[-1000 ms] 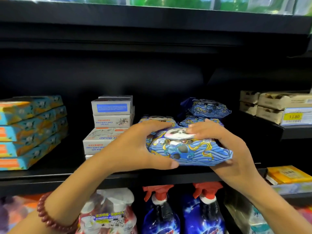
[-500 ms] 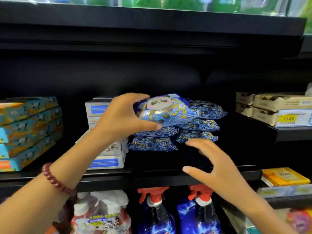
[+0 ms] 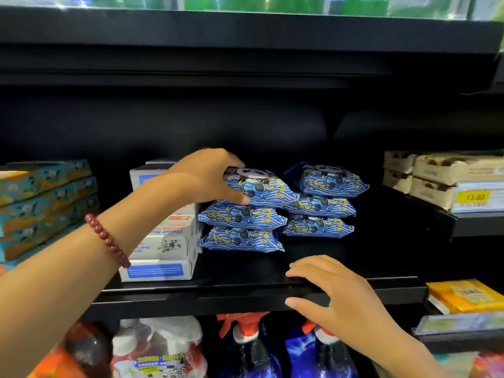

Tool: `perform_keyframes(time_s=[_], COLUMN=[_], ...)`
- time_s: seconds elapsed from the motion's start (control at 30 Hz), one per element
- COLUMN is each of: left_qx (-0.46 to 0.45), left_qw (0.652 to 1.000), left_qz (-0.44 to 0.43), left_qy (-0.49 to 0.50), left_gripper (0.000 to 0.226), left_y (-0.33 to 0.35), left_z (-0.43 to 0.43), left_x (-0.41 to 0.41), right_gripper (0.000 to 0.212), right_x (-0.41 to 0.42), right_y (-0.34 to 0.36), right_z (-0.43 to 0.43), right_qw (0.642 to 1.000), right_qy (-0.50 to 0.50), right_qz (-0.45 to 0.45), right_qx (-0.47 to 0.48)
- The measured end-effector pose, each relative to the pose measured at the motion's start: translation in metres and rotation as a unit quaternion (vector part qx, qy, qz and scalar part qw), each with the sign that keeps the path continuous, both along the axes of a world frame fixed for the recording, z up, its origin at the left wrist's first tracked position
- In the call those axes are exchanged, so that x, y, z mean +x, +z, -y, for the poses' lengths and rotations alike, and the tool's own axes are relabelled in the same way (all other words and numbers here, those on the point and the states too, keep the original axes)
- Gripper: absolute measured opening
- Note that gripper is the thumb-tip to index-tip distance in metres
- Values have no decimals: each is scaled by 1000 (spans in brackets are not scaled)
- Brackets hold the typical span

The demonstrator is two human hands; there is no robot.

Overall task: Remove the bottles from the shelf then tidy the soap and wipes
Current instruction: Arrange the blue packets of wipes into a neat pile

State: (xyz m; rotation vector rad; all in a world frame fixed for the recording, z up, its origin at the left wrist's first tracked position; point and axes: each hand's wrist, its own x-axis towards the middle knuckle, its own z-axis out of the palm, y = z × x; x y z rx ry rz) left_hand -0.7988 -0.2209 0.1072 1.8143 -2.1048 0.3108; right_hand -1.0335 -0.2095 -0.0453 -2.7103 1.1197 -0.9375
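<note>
The left hand [image 3: 203, 177] grasps the top wipes pack [image 3: 261, 188] of the left stack, fingers [image 3: 231, 160] curled over it. The right hand [image 3: 341, 298] lies relaxed on the shelf [image 3: 218, 293] edge. The wrist partly hides the soap boxes [image 3: 163, 246].

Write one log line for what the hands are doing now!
left hand: grips top wipes pack | right hand: rests on shelf edge | stage: tidying wipes
</note>
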Motion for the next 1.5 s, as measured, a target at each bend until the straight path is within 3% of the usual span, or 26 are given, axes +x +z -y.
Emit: perform_keyframes(time_s=[0.17,0.5,0.67,0.8,0.9,1.0,1.07,1.2,1.3,1.5], left_qx=[-58,-59,-57,-78,-205,-300,-274,-176,-137,-125], left_qw=[997,989,985,985,973,949,954,972,979,981], left_qz=[43,119,133,136,107,28,-17,-77,-84,-98], left_qy=[-14,72,89,77,-6,-96,-119,-137,-125,-111], left_gripper=[56,55,52,58,55,41,41,42,44,44], left_y=[-10,-17,-20,-23,-39,-66,-87,-132,-152,-154], left_z=[-5,-2,0,-8,-20,-32,-38,-44,-45,-46], left_x=[-6,-10,-11,-9,-7,-11,-18,-33,-38,-38], right_gripper=[58,42,43,53,40,35,44,68,64,54], right_x=[0,1,-1,-2,-5,-13,-15,-12,-9,-3], right_y=[-8,-12,-15,-8,10,34,52,79,81,67], right_z=[4,3,5,5,11,30,49,85,98,95], right_qw=[1000,997,996,999,989,968,965,973,965,950], right_qy=[-6,-29,-29,4,31,-40,-101,-218,-256,-275], right_qz=[-4,5,-5,-1,137,224,207,52,-19,46], right_qx=[-21,-70,-88,-35,-38,-104,-121,-64,-58,-144])
